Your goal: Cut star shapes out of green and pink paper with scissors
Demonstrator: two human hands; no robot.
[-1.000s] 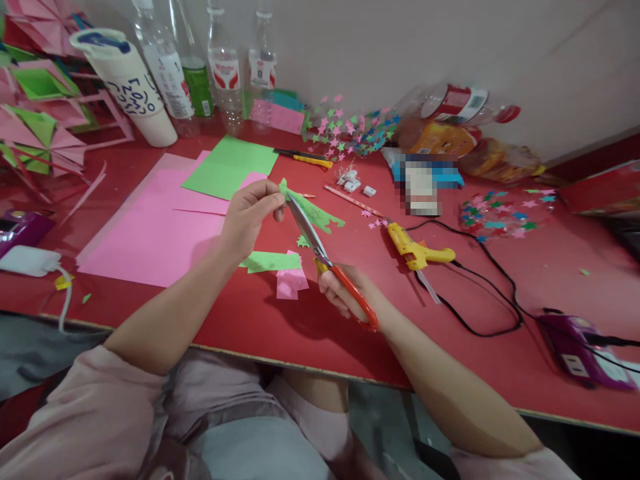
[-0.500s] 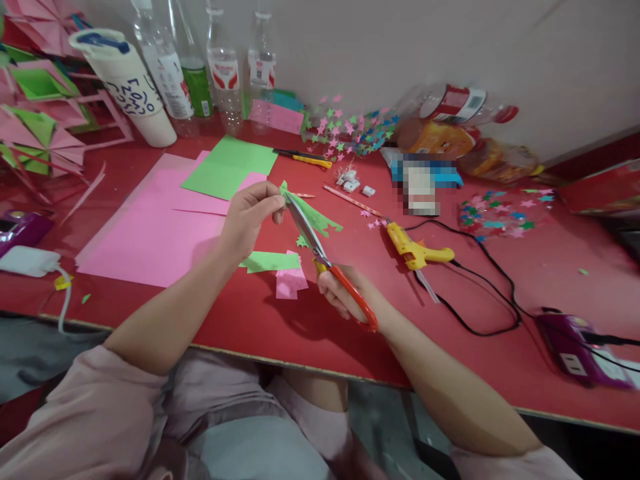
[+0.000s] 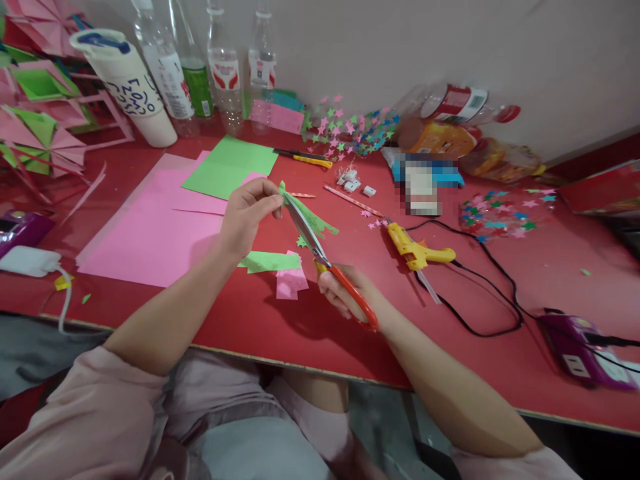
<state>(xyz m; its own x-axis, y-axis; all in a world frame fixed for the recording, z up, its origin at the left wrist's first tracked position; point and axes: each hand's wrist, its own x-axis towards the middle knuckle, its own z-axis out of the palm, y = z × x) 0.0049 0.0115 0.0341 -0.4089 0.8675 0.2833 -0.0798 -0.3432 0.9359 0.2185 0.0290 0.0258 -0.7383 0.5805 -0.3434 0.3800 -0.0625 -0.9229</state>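
Observation:
My left hand [image 3: 249,215] pinches a jagged green paper cutout [image 3: 315,220] above the red table [image 3: 280,327]. My right hand [image 3: 345,293] grips orange-handled scissors [image 3: 325,257]; their blades reach up into the green paper close to my left fingertips. Under the scissors lie a green paper scrap [image 3: 270,261] and a pink scrap [image 3: 291,283].
Pink sheets [image 3: 150,233] and a green sheet [image 3: 233,165] lie at the left. A yellow glue gun [image 3: 417,250] with a black cord [image 3: 480,293] lies at the right. Bottles [image 3: 223,60], a white cup [image 3: 127,83], paper stars [image 3: 350,130] and a yellow-handled cutter [image 3: 305,157] sit behind.
The green cutout has shifted slightly in my left fingers and its free end sits a little lower and shorter. Both hands and the scissors stay almost where they were.

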